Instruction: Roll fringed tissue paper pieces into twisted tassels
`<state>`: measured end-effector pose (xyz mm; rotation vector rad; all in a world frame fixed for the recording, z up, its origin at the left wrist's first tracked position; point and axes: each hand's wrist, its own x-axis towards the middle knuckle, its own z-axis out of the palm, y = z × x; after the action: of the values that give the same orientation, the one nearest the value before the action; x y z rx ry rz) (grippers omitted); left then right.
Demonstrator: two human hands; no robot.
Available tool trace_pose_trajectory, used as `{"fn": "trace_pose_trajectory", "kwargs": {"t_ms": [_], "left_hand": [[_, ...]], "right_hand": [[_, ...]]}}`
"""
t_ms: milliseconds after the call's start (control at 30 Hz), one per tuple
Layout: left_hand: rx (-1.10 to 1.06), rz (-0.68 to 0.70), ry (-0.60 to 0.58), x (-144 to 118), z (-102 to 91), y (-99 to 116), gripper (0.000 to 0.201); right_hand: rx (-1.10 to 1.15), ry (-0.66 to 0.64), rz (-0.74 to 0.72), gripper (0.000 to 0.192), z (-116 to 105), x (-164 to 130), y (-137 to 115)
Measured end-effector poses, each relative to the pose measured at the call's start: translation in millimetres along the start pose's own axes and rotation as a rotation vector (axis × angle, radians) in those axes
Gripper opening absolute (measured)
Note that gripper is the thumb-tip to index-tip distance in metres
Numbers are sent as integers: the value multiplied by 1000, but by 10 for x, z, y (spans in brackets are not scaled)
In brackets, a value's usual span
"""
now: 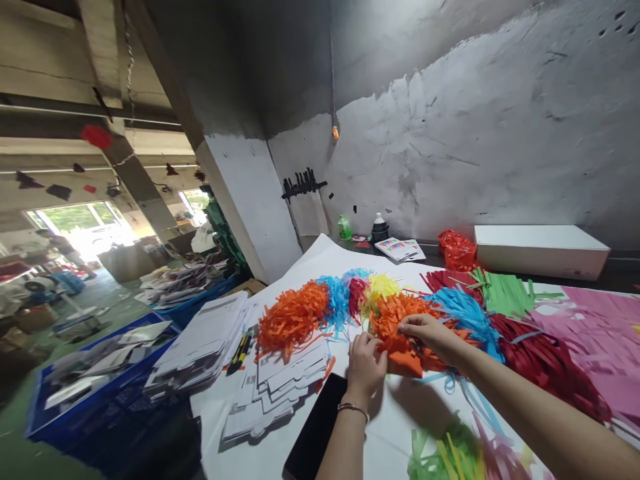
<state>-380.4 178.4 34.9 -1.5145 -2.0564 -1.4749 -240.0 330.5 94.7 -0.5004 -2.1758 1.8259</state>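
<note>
My left hand [367, 363] rests with bent fingers at the near left edge of an orange fringed-paper tassel [393, 319]; what those fingers hold is hidden. From the right, my right hand [425, 331] reaches in, thumb and fingers pinched on the orange fringe. A flat orange piece [406, 363] sticks out below it. To the left runs a row of bunched fringe: yellow [383, 287], dark red [357, 297], blue [338, 298] and another orange bunch [295, 317]. Blue fringe [463, 313] and dark red fringe [545, 357] lie on the right.
A black phone-like slab [315, 430] lies beside my left forearm. Further left are stacked white paper cutouts [280, 393], a yellow-black cutter [240, 353] and a blue crate [100, 427]. Green fringe [445, 453] lies in front; a white box [540, 250] stands by the wall.
</note>
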Motion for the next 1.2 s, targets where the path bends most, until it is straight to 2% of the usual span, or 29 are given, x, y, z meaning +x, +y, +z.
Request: {"fn": "trace_pose_trajectory", "kwargs": {"t_ms": [167, 300, 367, 567, 833, 1000, 1100, 1200], "left_hand": [[-37, -111, -50, -10, 107, -107, 18], [-131, -190, -74, -12, 166, -171, 16], [-167, -219, -87, -14, 179, -186, 18], [-219, -266, -134, -23, 183, -232, 25], [-238, -291, -156, -41, 213, -254, 27], [-255, -290, -177, -37, 205, -271, 31], [-277, -290, -201, -42, 202, -288, 29], [-294, -302, -215, -58, 214, -306, 25]], "right_hand": [[-28, 95, 20, 26, 15, 42, 25], [-161, 252, 11, 26, -15, 34, 155], [-251, 286, 2, 23, -34, 11, 246], [-491, 218, -31, 20, 35, -117, 460], [-623, 100, -62, 23, 221, -158, 495], [-548, 166, -81, 20, 237, -66, 435], [-480, 210, -110, 32, 198, -41, 394], [-481, 269, -111, 32, 128, -46, 405]]}}
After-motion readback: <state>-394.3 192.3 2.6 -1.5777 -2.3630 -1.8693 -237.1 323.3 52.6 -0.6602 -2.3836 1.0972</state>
